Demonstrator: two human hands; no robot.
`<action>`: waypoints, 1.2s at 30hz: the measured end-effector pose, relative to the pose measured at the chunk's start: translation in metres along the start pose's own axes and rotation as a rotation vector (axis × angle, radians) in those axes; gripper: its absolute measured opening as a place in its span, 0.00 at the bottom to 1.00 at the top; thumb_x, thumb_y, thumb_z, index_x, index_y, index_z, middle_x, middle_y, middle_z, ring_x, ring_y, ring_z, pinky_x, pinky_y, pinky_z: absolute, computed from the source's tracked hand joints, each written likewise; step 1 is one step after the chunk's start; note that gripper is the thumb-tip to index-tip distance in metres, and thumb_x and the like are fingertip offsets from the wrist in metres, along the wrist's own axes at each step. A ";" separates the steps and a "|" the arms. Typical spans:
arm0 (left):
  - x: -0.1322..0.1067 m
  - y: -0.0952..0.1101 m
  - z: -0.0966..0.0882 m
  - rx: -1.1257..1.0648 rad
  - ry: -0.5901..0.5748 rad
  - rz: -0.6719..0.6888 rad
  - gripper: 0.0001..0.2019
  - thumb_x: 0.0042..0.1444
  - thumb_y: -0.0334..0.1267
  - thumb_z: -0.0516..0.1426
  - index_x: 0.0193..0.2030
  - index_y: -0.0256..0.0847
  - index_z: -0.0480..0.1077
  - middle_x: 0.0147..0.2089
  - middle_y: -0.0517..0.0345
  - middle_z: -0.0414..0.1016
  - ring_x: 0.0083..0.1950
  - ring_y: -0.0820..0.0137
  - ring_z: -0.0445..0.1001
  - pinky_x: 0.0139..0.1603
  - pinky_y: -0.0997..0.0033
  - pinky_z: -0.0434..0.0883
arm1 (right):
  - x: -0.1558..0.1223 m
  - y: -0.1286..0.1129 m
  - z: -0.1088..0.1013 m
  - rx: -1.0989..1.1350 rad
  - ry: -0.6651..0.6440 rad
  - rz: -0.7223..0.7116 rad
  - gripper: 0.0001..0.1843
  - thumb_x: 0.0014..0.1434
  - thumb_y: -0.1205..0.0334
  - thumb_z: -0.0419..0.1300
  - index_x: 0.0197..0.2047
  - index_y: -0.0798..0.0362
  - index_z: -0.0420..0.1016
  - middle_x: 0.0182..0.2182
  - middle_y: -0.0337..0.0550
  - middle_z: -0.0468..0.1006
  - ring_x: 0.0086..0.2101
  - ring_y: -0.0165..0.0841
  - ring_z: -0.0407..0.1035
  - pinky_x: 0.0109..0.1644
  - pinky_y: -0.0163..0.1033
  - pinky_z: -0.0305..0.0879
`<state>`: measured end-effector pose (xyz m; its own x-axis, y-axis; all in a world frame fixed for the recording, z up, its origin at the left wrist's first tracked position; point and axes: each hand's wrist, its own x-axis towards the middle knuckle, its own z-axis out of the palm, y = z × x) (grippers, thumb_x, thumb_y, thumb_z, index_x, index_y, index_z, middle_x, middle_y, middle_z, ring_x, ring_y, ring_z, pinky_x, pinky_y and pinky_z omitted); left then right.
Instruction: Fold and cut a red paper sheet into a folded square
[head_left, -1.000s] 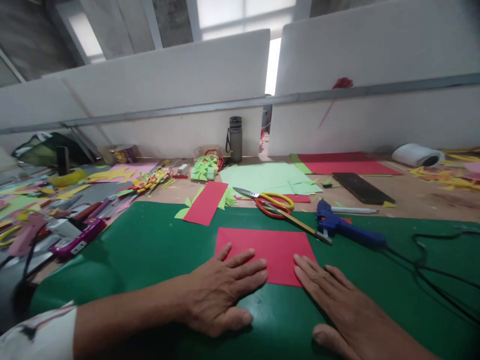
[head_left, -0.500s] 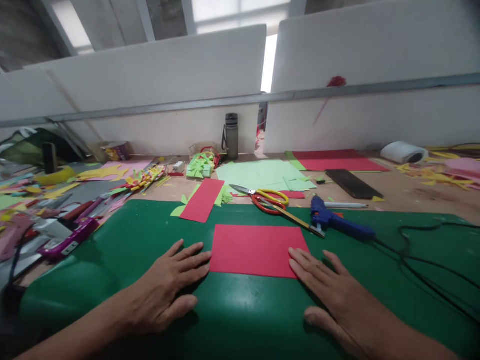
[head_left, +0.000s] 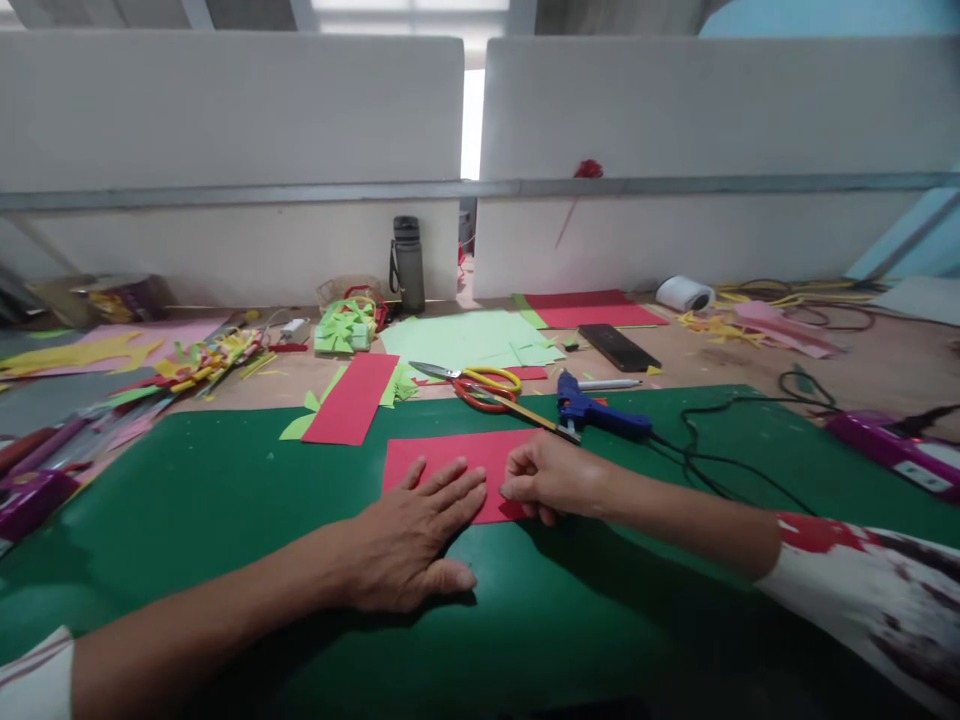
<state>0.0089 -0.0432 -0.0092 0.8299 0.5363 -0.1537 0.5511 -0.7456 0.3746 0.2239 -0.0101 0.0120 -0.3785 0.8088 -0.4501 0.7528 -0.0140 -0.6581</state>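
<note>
A red sheet of paper point(head_left: 491, 450) lies flat on the green mat point(head_left: 225, 490), partly covered by both hands. My left hand point(head_left: 416, 535) rests palm down with fingers spread, its fingertips over the middle of the sheet. On the sheet's right part is my right hand point(head_left: 559, 475), its fingers curled and the thumb pressed to the index finger. What is between those fingertips, if anything, is hidden. Just beyond the sheet lie scissors point(head_left: 452, 374) with yellow and red handles, a pencil-like stick point(head_left: 532, 413) and a blue glue gun point(head_left: 604, 412).
A red paper strip point(head_left: 352, 400) lies at the mat's back edge. Behind are light green sheets point(head_left: 457, 338), a phone point(head_left: 619, 348) and a bottle point(head_left: 408, 265). The glue gun's black cable point(head_left: 731, 490) loops right, near a purple device point(head_left: 892, 450). Craft pieces crowd the left.
My left hand has slid right onto the red sheet. My right hand has moved left and gone from flat to curled on the sheet. The view has turned right.
</note>
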 end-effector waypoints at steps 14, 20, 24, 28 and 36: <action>-0.012 -0.002 -0.004 -0.072 0.109 0.070 0.19 0.65 0.45 0.48 0.61 0.47 0.63 0.68 0.53 0.53 0.70 0.57 0.44 0.67 0.47 0.46 | 0.004 -0.032 0.010 -0.265 -0.140 0.199 0.14 0.48 0.61 0.60 0.15 0.54 0.64 0.10 0.33 0.63 0.13 0.24 0.54 0.17 0.31 0.52; -0.012 -0.002 -0.003 -0.072 0.107 0.056 0.19 0.65 0.44 0.48 0.61 0.49 0.62 0.69 0.55 0.51 0.70 0.60 0.44 0.68 0.47 0.44 | 0.003 -0.040 0.007 -0.266 -0.180 0.269 0.15 0.49 0.63 0.61 0.15 0.54 0.64 0.09 0.32 0.62 0.13 0.24 0.55 0.19 0.31 0.56; -0.012 -0.002 -0.002 -0.072 0.110 0.039 0.19 0.64 0.43 0.49 0.61 0.50 0.63 0.69 0.56 0.50 0.70 0.59 0.44 0.67 0.45 0.45 | -0.006 -0.036 -0.002 -0.252 -0.180 0.288 0.17 0.50 0.66 0.60 0.14 0.54 0.61 0.08 0.31 0.60 0.13 0.23 0.53 0.18 0.30 0.53; -0.012 -0.004 0.000 -0.077 0.116 0.039 0.19 0.64 0.43 0.49 0.61 0.50 0.63 0.69 0.55 0.51 0.70 0.57 0.44 0.67 0.44 0.46 | -0.010 -0.019 -0.009 -0.222 -0.154 0.303 0.17 0.49 0.66 0.60 0.13 0.53 0.61 0.08 0.31 0.60 0.12 0.24 0.53 0.17 0.30 0.51; -0.012 -0.003 0.000 -0.049 0.125 0.043 0.19 0.64 0.43 0.48 0.61 0.49 0.63 0.69 0.56 0.51 0.70 0.59 0.46 0.67 0.45 0.47 | -0.019 0.022 -0.026 -0.167 -0.074 0.320 0.16 0.48 0.63 0.60 0.13 0.53 0.62 0.07 0.31 0.61 0.11 0.23 0.51 0.16 0.30 0.49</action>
<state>-0.0029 -0.0475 -0.0081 0.8338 0.5516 -0.0220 0.5076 -0.7504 0.4234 0.2614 -0.0105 0.0218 -0.1433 0.7343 -0.6635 0.9146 -0.1579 -0.3723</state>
